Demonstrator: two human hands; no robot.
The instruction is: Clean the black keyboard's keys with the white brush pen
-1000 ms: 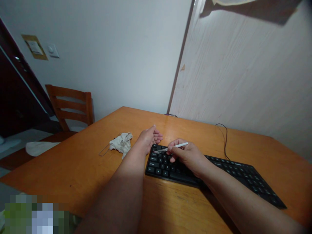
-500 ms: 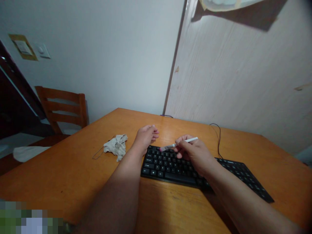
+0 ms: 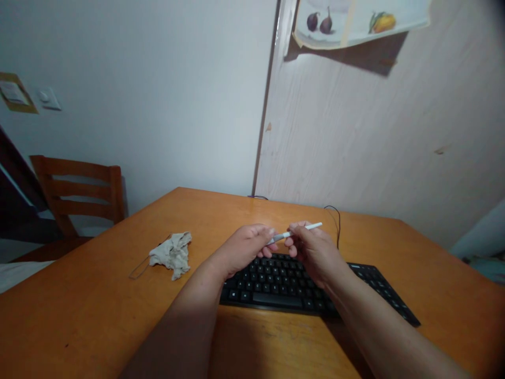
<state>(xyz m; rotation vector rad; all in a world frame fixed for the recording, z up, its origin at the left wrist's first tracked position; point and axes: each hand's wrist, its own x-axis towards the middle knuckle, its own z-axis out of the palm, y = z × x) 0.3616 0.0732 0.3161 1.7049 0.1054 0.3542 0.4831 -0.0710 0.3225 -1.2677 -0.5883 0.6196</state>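
A slim white-handled brush spans the short gap between two bare hands above a black keyboard. The left hand has thumb and fingers closed over the brush's near end, hiding the tip; the right hand pinches the handle, its pale butt poking out past the knuckles. From where I stand, both look clamped on the one tool, though how hard they press cannot be told.

Should the left fingers pull while the right pinch stays light, the brush could twist or slip out and drop onto the keys. Anything loosened from the hidden tip could fall there too, since the keyboard lies directly below the hands. A lowered wrist or forearm might press keys or nudge the board askew; whether either arm touches it now is unclear.

Beyond the right hand, a thin dark cable curves across the tabletop and could snag if the keyboard were shoved. Left of the left hand, well apart, a crumpled grayish rag lies with a thin loop beside it, within range of a wide elbow sweep.
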